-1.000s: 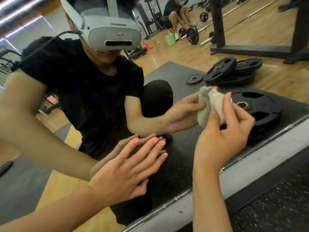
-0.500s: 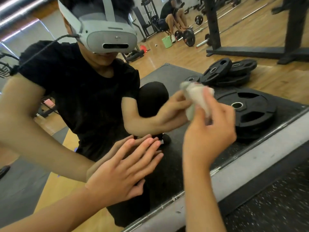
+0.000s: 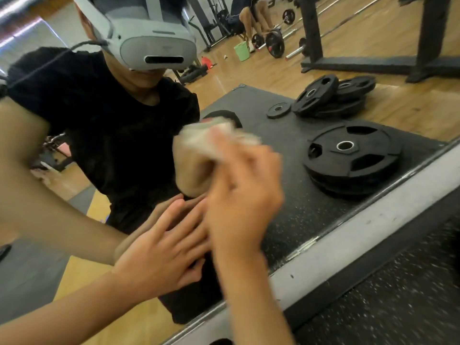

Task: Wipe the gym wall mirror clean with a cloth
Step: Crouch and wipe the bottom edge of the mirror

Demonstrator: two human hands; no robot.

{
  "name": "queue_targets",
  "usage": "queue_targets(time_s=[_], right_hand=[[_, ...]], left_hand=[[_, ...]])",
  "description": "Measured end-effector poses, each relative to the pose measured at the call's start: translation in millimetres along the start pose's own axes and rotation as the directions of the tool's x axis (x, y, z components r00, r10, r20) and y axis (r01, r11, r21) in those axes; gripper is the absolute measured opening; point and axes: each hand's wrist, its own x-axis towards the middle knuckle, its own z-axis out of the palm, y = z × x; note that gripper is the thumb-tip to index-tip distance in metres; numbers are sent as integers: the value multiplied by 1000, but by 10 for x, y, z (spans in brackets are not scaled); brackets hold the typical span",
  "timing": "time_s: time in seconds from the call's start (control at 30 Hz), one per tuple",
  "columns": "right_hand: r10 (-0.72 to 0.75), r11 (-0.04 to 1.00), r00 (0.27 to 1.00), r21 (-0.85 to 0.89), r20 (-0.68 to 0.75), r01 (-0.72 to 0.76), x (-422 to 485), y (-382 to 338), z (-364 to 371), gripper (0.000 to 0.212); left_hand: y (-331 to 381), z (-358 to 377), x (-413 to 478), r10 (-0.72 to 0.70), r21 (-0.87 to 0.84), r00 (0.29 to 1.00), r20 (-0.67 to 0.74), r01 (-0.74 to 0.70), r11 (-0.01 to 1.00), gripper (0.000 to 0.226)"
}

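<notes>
Motion smear on the right hand and the cloth it holds, so the cloth's folds are unreadable. The fingertips of the left hand are hidden behind the right hand (3 o'clock side of the palm). Both forearms are cut off between 6 and 8 o'clock. The top edge crops the rack uprights at 1 o'clock.

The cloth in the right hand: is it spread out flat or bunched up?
Bunched up. The cloth shows as a crumpled wad gripped by the right hand; motion blur hides its finer folds.
</notes>
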Motion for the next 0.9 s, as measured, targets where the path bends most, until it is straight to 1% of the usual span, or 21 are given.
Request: queue_targets(time_s=[0.03,0.07,0.1,0.13,0.17,0.23,0.27,0.33,0.37,0.43,0.5,0.57,0.63,0.67,0.73,0.83,0.9], right_hand=[[74,997,997,-8,-38,-74,105,164,-65,32],[164,986,983,-4,-89,-165,235,331,-129,35],[257,966,957,9,-137,-258,332,506,-185,36],[351,936,919,23,-181,-353,325,636,-216,35],[421,905,881,40,-217,-423,221,685,-224,35],[468,876,842,12,-267,-483,-233,557,-207,35],[477,870,843,-5,-251,-493,-582,475,-201,36],[499,861,855,-35,-138,-508,-1263,342,-242,38],[514,851,852,-68,-101,-521,-1489,324,-284,38],[591,798,804,-97,-66,-595,-1664,449,-386,33],[685,718,723,-80,-95,-691,-1341,688,-483,30],[711,672,668,-69,-221,-738,-887,1095,-553,23],[691,669,662,-89,-291,-738,-556,1444,-640,18],[690,667,661,-98,-295,-739,-522,1526,-672,17],[694,663,672,-135,-258,-736,-651,1514,-678,22],[657,682,719,-226,-228,-695,-916,1380,-649,30],[651,670,726,-280,-223,-687,-910,1350,-624,29]], left_hand=[[19,113,-70,54,-63,995,-81,-59,996,91],[0,165,-132,49,-51,991,-121,-56,997,91],[2,249,-199,20,-48,993,-118,-25,999,88],[14,314,-228,22,-90,994,-111,-32,995,85],[-2,260,-199,30,-165,998,-63,-40,985,84],[33,279,-173,48,-163,989,-142,-71,984,83],[23,286,-169,41,-177,985,-165,-71,982,83],[20,309,-177,37,-163,975,-219,-74,984,82],[33,315,-183,41,-167,975,-220,-79,983,81],[36,309,-160,34,-182,977,-210,-73,980,80],[40,325,-155,32,-186,973,-227,-76,980,81],[48,343,-146,29,-181,967,-252,-77,980,80],[25,366,-127,47,-193,966,-253,-98,976,79],[32,391,-133,50,-191,965,-257,-101,976,79],[51,412,-128,51,-150,957,-286,-97,984,80],[72,408,-114,20,-166,950,-313,-75,983,87],[70,399,-112,14,-172,945,-326,-74,982,89]])
